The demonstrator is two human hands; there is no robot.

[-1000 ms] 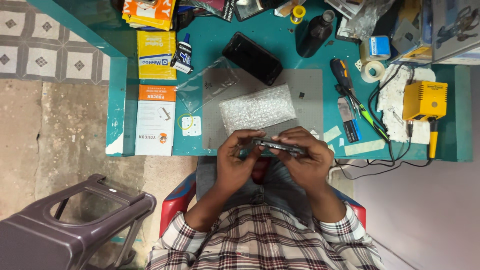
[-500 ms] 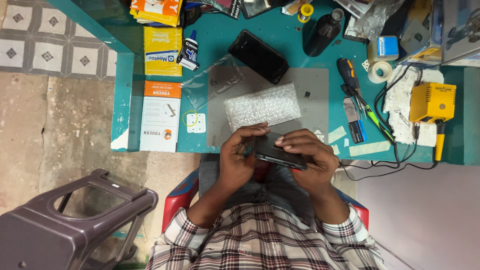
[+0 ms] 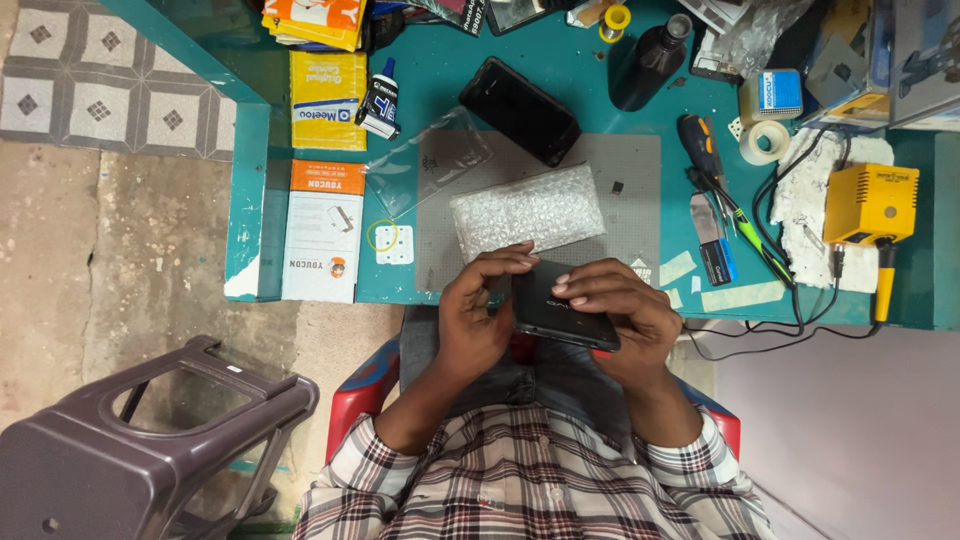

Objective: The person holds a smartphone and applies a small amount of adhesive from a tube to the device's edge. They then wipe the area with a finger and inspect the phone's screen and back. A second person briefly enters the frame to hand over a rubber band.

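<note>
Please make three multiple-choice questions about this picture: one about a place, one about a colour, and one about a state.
1. Where is the bubble-wrap packet?
A. on the grey mat
B. on the floor
C. on the stool

2. What colour is the table?
A. red
B. teal
C. white

3. How is the dark phone held?
A. by both hands
B. by one hand
C. by no hand

Answers: 1 A, it lies on the grey mat. 2 B, its bare top is teal. 3 A, the left hand and right hand both grip it.

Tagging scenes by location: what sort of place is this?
Most likely a small phone repair bench. Both hands hold a dark phone over a teal worktable with a grey work mat, a yellow soldering station and screwdrivers.
</note>
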